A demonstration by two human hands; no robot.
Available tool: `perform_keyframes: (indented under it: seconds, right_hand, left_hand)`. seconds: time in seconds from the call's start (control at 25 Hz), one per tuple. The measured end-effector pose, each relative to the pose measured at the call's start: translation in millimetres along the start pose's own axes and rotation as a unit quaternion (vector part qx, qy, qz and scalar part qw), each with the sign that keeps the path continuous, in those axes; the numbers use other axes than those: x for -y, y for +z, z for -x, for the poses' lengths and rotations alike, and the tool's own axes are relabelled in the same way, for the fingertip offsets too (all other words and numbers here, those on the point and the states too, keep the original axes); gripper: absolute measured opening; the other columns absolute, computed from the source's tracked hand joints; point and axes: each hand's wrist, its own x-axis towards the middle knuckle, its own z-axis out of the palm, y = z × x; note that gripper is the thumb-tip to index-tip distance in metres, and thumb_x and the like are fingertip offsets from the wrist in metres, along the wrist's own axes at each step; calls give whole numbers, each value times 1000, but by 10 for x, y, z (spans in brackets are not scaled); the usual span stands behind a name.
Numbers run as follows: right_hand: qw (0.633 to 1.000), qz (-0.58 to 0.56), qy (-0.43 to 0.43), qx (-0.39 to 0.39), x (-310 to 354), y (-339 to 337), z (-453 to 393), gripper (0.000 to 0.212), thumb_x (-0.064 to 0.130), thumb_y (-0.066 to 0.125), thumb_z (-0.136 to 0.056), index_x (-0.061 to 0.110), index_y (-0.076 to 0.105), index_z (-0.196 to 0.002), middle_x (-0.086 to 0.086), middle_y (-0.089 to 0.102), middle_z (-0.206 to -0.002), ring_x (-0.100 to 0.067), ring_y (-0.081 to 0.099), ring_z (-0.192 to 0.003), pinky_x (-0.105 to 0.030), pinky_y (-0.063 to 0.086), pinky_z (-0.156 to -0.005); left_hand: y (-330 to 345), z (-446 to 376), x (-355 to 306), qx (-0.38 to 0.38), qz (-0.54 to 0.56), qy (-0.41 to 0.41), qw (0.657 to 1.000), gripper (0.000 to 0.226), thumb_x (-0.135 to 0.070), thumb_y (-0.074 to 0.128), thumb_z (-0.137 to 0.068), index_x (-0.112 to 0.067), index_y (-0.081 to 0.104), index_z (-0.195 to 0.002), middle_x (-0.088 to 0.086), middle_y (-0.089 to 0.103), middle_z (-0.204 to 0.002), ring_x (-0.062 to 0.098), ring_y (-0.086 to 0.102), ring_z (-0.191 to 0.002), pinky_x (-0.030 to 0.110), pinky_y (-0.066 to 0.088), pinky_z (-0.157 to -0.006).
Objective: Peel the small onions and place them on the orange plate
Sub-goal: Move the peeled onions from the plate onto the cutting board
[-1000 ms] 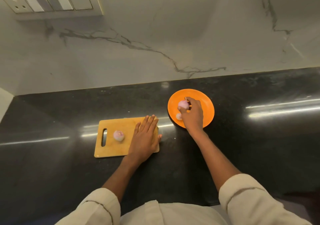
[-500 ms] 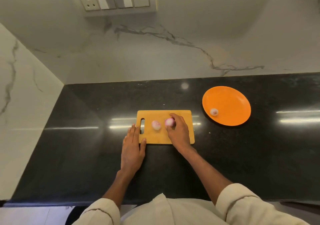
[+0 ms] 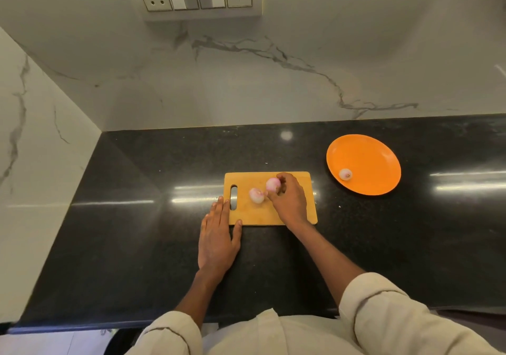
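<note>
One small onion (image 3: 273, 184) is still pinched in the right hand (image 3: 290, 201) over the cutting board (image 3: 298, 190), unchanged, with the flat, empty left hand (image 3: 217, 234) and second onion (image 3: 256, 196) leftward and the orange plate (image 3: 367, 160) with its onion (image 3: 345, 174) rightward.

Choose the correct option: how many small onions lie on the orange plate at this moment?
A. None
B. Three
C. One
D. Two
C. Only one small onion lies on the orange plate; the other two are over the cutting board, one lying free and one in the fingers of the right hand.
</note>
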Motion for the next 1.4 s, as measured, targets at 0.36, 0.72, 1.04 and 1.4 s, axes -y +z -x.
perform_keyframes:
  seconds: [0.36, 0.72, 1.04, 1.4]
  right_hand:
    - [998, 37, -19, 49, -83, -13, -98, 62, 32, 85, -83, 26, 60, -140, 4, 59, -139, -22, 56, -126, -44, 52, -106]
    - [991, 24, -31, 130, -172, -368, -74, 69, 14, 83, -87, 20, 52, -149, 2, 54, -143, -10, 58, -116, -23, 47, -96]
    - [986, 101, -113, -66, -415, -1055, 90, 28, 9, 67, -97, 24, 68, -122, 7, 62, -114, -12, 59, -105, -30, 53, -86]
    - [989, 133, -5, -71, -827, -1596, -489, 41, 15, 61, -104, 21, 57, -144, -2, 56, -145, -27, 50, -131, -40, 49, -100]
  left_hand:
    - [3, -1, 8, -5, 4, -2, 1000, 72, -53, 40, -111, -27, 12, -172, -5, 13, -179, 12, 7, -165, 39, 10, -133]
    - [-39, 44, -72, -40, 103, -10, 994, 68, -38, 53, -110, -23, 24, -170, -2, 23, -177, 17, 16, -165, 51, 22, -133]
    - [79, -139, -1152, 14, 125, 201, 972, 65, -17, 58, -107, -19, 31, -167, 0, 20, -178, 12, 10, -166, 33, 11, -134]
    - [785, -342, -2146, 143, -49, 193, 969, 74, -49, 40, -112, -12, 14, -171, 9, -4, -180, 27, -6, -167, 52, 10, -135]
